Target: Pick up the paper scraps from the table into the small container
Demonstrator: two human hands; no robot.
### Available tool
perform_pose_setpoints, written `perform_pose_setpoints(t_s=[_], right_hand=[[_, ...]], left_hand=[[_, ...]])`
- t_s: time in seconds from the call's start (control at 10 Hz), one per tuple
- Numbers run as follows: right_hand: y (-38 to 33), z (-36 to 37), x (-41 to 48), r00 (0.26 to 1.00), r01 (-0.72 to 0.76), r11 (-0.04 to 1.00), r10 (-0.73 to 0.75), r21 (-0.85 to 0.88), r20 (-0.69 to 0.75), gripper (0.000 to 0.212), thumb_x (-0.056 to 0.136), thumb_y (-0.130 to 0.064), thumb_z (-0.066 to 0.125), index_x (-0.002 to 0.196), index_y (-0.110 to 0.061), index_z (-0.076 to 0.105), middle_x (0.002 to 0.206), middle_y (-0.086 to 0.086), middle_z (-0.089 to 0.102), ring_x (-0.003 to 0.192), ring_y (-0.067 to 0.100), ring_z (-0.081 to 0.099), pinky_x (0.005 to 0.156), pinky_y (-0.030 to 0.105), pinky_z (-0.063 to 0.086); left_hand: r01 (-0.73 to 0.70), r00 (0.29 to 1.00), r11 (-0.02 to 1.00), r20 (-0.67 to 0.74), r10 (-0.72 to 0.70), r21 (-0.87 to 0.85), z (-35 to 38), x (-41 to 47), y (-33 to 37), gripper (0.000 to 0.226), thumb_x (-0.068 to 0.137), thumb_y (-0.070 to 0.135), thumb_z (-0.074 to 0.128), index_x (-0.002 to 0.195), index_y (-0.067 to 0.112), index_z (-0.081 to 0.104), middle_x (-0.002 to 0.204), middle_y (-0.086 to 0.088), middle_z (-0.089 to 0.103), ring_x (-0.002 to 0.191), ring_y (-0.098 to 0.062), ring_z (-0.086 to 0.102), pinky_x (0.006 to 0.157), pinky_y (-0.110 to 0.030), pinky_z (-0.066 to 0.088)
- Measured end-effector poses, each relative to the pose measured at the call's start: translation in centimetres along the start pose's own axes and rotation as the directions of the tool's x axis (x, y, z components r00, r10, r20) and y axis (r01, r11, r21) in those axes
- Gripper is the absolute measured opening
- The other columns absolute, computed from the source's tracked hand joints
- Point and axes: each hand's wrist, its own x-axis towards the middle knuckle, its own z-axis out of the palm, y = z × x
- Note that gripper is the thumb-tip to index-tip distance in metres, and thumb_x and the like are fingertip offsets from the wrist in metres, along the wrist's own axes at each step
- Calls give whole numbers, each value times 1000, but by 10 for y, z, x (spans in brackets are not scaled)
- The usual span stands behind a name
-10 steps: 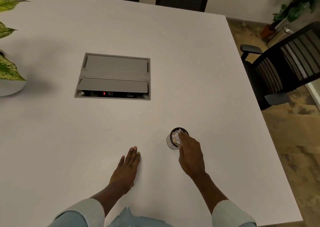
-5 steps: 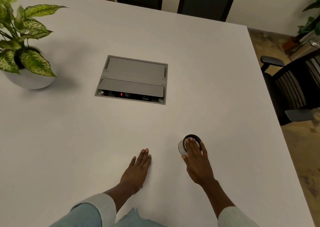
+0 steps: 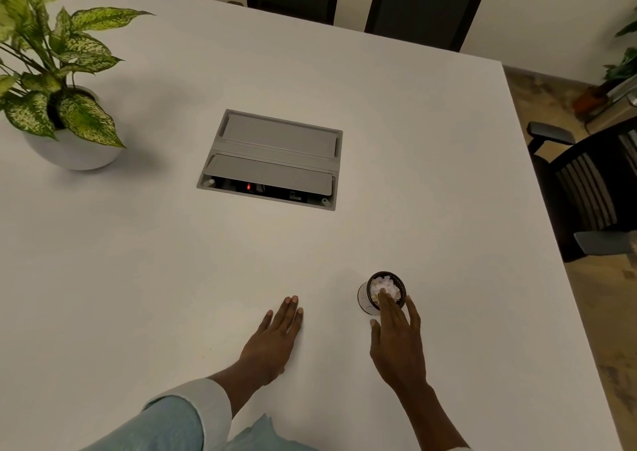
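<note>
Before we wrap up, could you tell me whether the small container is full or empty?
Full: the small container holds white paper scraps up near its dark rim.

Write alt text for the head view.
The right hand is stretched over the small container, above the paper scraps inside. The left hand lies flat on the white table; a potted plant and grey cable hatch sit beyond.

Smooth matt white table [image 3: 431,161], brushed grey metal hatch [image 3: 275,154], crumpled white paper scraps [image 3: 385,287] in the container [image 3: 365,300].
</note>
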Motion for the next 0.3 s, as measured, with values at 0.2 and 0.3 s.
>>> perform_pose_setpoints(t_s=[0.2,0.3], right_hand=[[-8,2,3,998,-43,999,43,9,54,63,97,-22,57,152,1,37,154,12,49,144,16,47,124,51,25],[-12,0,4,998,-59,995,59,74,2,68,96,-21,60,155,-3,32,154,9,50,143,15,47,124,52,25]], left_hand=[[-37,999,999,15,37,15,0,-2,-12,120,90,21,74,158,10,-24,162,-12,-39,151,-29,-34,130,-44,-3],[-81,995,997,65,81,-9,-7,-1,-15,120,90,27,75,160,12,-21,163,-8,-38,153,-26,-32,130,-44,0]])
